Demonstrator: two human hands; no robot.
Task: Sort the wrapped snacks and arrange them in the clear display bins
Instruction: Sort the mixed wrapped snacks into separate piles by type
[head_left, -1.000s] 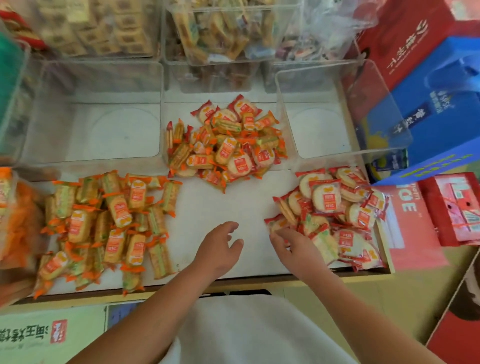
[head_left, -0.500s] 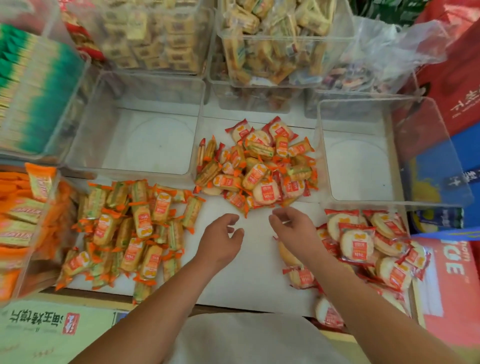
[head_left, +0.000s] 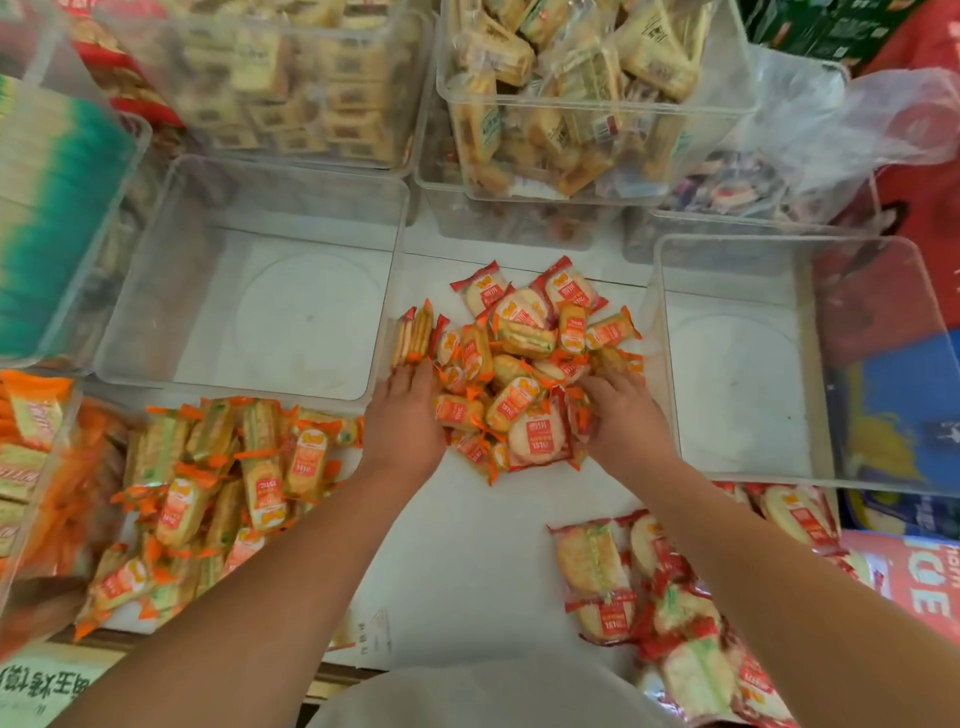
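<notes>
A mixed pile of wrapped snacks (head_left: 519, 358), red and orange wrappers together, lies on the white surface between two clear bins. My left hand (head_left: 402, 421) rests palm down on the pile's left edge, fingers over the wrappers. At the pile's right edge my right hand (head_left: 626, 415) has its fingers pushed in among the packets. Whether either hand grips a packet is hidden. An empty clear bin (head_left: 156, 291) stands to the left and another empty clear bin (head_left: 670, 270) to the right. Orange-wrapped snacks (head_left: 218, 488) are heaped at lower left, red-wrapped round crackers (head_left: 649, 587) at lower right.
Filled clear bins (head_left: 587, 98) stand stacked behind the pile. A bin of green-edged packets (head_left: 47, 208) is at far left, and a bin of orange packets (head_left: 26, 467) below it. Red and blue cartons (head_left: 914, 395) crowd the right side. White surface (head_left: 467, 561) shows between my forearms.
Both hands moved forward from the near surface onto the middle pile, one at each side. The camera has dipped closer and tilted toward the bins.
</notes>
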